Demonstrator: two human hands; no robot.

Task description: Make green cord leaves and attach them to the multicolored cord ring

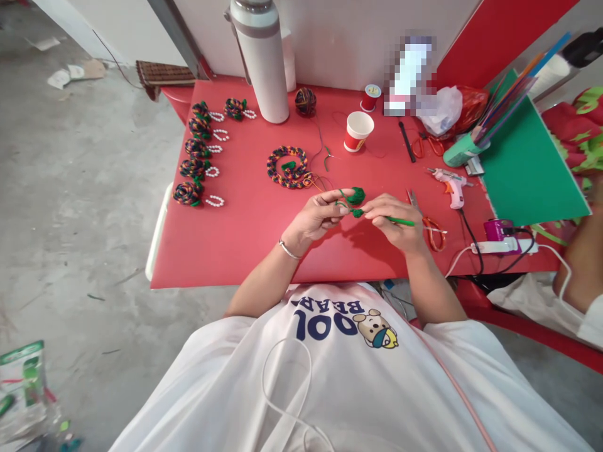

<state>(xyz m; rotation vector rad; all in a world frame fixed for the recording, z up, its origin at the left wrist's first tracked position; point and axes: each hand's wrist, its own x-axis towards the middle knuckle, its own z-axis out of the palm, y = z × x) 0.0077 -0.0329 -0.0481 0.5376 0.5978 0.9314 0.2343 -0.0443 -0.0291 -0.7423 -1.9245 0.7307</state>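
Between my hands, over the front of the red table (226, 245), is a small green crochet piece (358, 213). My left hand (323, 216) pinches its left side, with green yarn running over the raised index finger. In my right hand (393, 220) is a crochet hook (400, 221) with a green handle, its tip at the piece. Just behind the fingers lies a ball of green yarn (357, 195). Further left rests a multicoloured crocheted coil (287, 167) with a green bit inside it.
Several crocheted rosettes with bead loops (188, 193) line the left side. Behind stand a flask (261, 63), a yarn ball (306, 102) and a paper cup (358, 131). On the right are scissors (434, 234), a glue gun (453, 186) and a power strip (504, 246). Another person's arm (584, 251) shows at right.
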